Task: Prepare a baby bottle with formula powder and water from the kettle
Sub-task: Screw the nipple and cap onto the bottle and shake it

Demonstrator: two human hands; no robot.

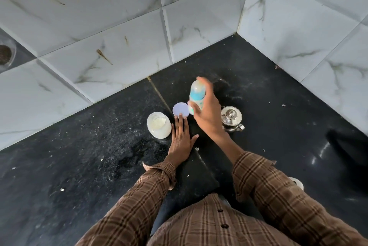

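one black counter [278, 90] meets marbled wall tiles [119, 26].

We see a baby bottle [197, 94] with a blue collar and pale printed body, a lilac round lid [180, 114], a clear jar of cream-white powder [158, 124], a shiny steel kettle [231, 118], brown plaid sleeves [282, 192], a black speckled counter [89, 166] and white grey-veined marble-look tiles [119, 26].

We see the capped blue-and-white baby bottle [197, 94] gripped in the right hand [207, 114], the open formula jar [159, 124] left of the flat left hand [182, 136], and the lidded steel kettle [231, 118] just right of the right hand.
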